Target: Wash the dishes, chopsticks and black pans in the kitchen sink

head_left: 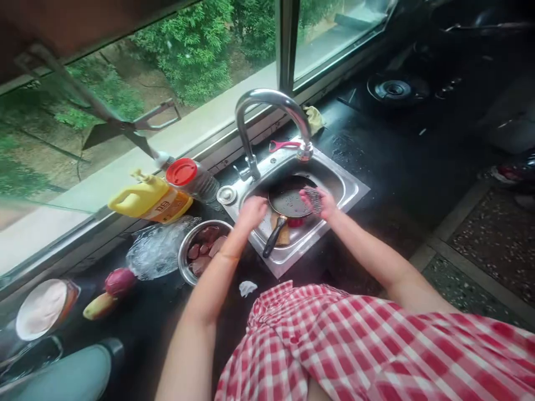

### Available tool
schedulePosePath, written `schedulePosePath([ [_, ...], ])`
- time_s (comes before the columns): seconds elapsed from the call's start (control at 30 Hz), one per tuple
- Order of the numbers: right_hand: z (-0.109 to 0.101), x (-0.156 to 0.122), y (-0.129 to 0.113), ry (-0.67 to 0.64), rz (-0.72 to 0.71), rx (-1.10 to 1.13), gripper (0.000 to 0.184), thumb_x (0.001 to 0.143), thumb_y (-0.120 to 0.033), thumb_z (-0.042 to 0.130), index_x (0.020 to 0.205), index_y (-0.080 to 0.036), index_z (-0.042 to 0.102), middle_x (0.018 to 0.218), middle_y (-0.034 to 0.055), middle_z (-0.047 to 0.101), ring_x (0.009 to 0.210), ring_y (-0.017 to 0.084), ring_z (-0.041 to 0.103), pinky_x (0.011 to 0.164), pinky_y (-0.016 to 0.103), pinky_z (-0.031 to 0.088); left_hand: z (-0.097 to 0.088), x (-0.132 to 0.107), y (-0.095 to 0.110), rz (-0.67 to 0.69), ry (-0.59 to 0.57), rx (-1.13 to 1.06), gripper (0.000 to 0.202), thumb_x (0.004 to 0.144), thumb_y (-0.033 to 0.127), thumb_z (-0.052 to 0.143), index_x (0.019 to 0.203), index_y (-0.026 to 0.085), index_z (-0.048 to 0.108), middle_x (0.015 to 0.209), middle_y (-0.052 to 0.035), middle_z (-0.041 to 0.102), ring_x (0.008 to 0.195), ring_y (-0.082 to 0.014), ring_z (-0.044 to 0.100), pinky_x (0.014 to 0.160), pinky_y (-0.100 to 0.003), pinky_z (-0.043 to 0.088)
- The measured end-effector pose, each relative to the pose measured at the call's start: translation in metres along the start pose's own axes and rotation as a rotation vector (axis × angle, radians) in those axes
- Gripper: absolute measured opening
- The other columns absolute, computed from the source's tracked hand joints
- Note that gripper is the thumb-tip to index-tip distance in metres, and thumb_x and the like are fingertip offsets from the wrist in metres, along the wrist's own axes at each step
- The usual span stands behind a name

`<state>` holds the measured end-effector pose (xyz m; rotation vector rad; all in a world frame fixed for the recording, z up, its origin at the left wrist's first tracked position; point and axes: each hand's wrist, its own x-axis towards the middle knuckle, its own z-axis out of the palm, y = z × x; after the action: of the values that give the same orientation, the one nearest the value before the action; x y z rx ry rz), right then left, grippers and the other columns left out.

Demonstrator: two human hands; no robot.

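In the steel sink (349, 186) lies a black frying pan (290, 201), slightly tilted, with water drops on its inside and its handle toward me. My left hand (253, 213) is closed at the pan's left rim, its fingertips partly hidden. A steel wool scrubber (313, 199) rests in my right hand (326, 204), the fingers curled around it over the pan's right side. Under the pan show a wooden board (283, 235) and something red (296, 221). The curved faucet (271, 96) arches above.
Left of the sink stand a metal bowl (184, 262) of dark red meat pieces, a plastic bag (161, 250), a yellow jug (140, 199) and a red-lidded jar (181, 171). A red peeler (285, 145) lies behind the sink. A stove burner (393, 89) is at right.
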<state>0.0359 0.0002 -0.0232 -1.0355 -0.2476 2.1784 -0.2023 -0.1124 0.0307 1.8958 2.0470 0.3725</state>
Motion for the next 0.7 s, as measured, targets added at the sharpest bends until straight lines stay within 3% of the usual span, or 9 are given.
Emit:
schedulePosePath([
  [0.07, -0.037, -0.011, -0.031, 0.056, -0.105, 0.032, 0.040, 0.099, -0.028, 0.025, 0.093, -0.013, 0.061, 0.076, 0.0099, 0.072, 0.072, 0.016, 0.070, 0.067, 0.027, 0.059, 0.064, 0.012, 0.039, 0.036, -0.215, 0.027, 0.031, 0.089, 0.022, 0.046, 0.112, 0.015, 0.065, 0.115, -0.0098, 0.067, 0.107, -0.0211, 0.059, 0.095, -0.032, 0.045],
  [0.13, -0.058, -0.018, -0.049, 0.059, -0.155, 0.055, 0.040, 0.099, -0.028, 0.024, 0.090, -0.014, 0.061, 0.078, 0.0104, 0.072, 0.076, 0.016, 0.071, 0.069, 0.028, 0.059, 0.116, 0.023, 0.062, 0.073, -0.296, 0.086, 0.031, 0.088, 0.022, 0.049, 0.115, 0.015, 0.063, 0.118, -0.0128, 0.065, 0.112, -0.0237, 0.057, 0.097, -0.035, 0.041],
  [0.2, -0.068, -0.020, -0.058, 0.049, -0.162, 0.071, 0.041, 0.099, -0.028, 0.024, 0.089, -0.014, 0.061, 0.078, 0.0099, 0.072, 0.077, 0.016, 0.071, 0.070, 0.029, 0.059, 0.152, 0.033, 0.073, 0.075, -0.325, 0.145, 0.029, 0.087, 0.022, 0.051, 0.113, 0.014, 0.063, 0.116, -0.0149, 0.065, 0.113, -0.0263, 0.055, 0.100, -0.039, 0.038],
  [0.3, -0.076, -0.014, -0.067, 0.032, -0.119, 0.100, 0.040, 0.099, -0.026, 0.024, 0.087, -0.015, 0.061, 0.077, 0.0085, 0.072, 0.075, 0.015, 0.070, 0.070, 0.028, 0.059, 0.179, 0.045, 0.080, 0.000, -0.380, 0.182, 0.025, 0.090, 0.025, 0.047, 0.099, 0.013, 0.066, 0.104, -0.0163, 0.068, 0.103, -0.0270, 0.060, 0.095, -0.040, 0.039],
  [0.4, -0.083, -0.002, -0.081, 0.007, -0.049, 0.109, 0.040, 0.099, -0.024, 0.025, 0.086, -0.015, 0.061, 0.076, 0.0085, 0.072, 0.074, 0.015, 0.070, 0.070, 0.028, 0.059, 0.180, 0.057, 0.086, -0.098, -0.352, 0.066, 0.023, 0.091, 0.026, 0.045, 0.089, 0.016, 0.066, 0.095, -0.0134, 0.068, 0.091, -0.0241, 0.062, 0.084, -0.034, 0.042],
  [0.5, -0.084, 0.012, -0.106, -0.022, 0.011, 0.060, 0.038, 0.099, -0.024, 0.027, 0.086, -0.014, 0.061, 0.075, 0.0087, 0.071, 0.073, 0.015, 0.070, 0.070, 0.028, 0.059, 0.158, 0.073, 0.092, -0.262, -0.189, -0.210, 0.018, 0.087, 0.028, 0.053, 0.075, 0.017, 0.063, 0.079, -0.0069, 0.066, 0.079, -0.0200, 0.060, 0.077, -0.030, 0.042],
  [0.6, -0.074, 0.026, -0.132, -0.081, 0.023, -0.022, 0.034, 0.099, -0.022, 0.029, 0.087, -0.014, 0.061, 0.075, 0.0075, 0.071, 0.072, 0.014, 0.070, 0.069, 0.026, 0.058, 0.124, 0.082, 0.096, -0.452, 0.001, -0.701, 0.018, 0.081, 0.033, 0.061, 0.073, 0.016, 0.062, 0.071, -0.0021, 0.063, 0.071, -0.0163, 0.058, 0.073, -0.028, 0.043],
  [0.7, -0.053, 0.036, -0.145, -0.200, 0.023, -0.110, 0.029, 0.098, -0.022, 0.034, 0.089, -0.016, 0.061, 0.079, 0.0061, 0.072, 0.075, 0.014, 0.070, 0.071, 0.026, 0.058, 0.096, 0.075, 0.105, -0.553, 0.182, -1.262, 0.026, 0.074, 0.036, 0.070, 0.089, 0.015, 0.064, 0.082, -0.0020, 0.068, 0.076, -0.0152, 0.061, 0.078, -0.029, 0.046],
])
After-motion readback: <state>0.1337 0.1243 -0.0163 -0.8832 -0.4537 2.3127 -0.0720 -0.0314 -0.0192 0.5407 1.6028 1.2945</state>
